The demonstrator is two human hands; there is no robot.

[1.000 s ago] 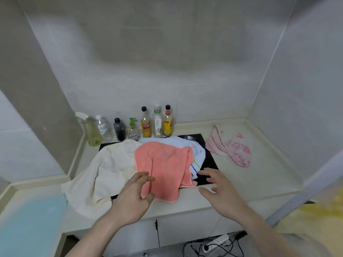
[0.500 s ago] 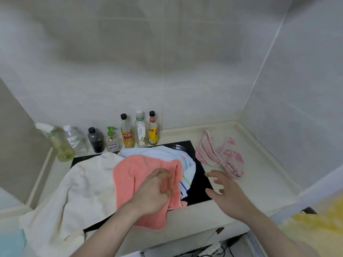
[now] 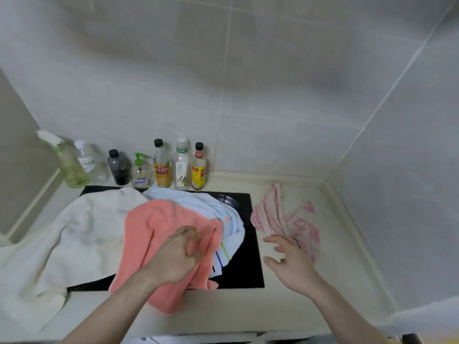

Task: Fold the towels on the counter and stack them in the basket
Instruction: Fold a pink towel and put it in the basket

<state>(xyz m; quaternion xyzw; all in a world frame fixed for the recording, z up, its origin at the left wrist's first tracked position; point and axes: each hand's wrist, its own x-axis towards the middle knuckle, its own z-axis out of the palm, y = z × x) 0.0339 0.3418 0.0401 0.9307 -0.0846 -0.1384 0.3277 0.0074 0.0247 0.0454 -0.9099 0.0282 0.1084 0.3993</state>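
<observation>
Left hand (image 3: pixel 177 255) bunches its curled fingers into the coral towel (image 3: pixel 159 234), which lies over the black cooktop (image 3: pixel 248 269) on the bench (image 3: pixel 342 244). Right hand (image 3: pixel 289 260) hovers just right of the cooktop, fingers spread, holding nothing, beside the pink towel (image 3: pixel 285 219).

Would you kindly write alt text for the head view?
Left hand grips a coral towel piled on cream and blue towels over a black cooktop; right hand hovers open near a pink cloth.

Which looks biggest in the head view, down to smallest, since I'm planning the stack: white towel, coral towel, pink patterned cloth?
1. White towel, though it runs off the frame.
2. Coral towel, partly under the left hand.
3. Pink patterned cloth, bunched up, so unsure.
</observation>
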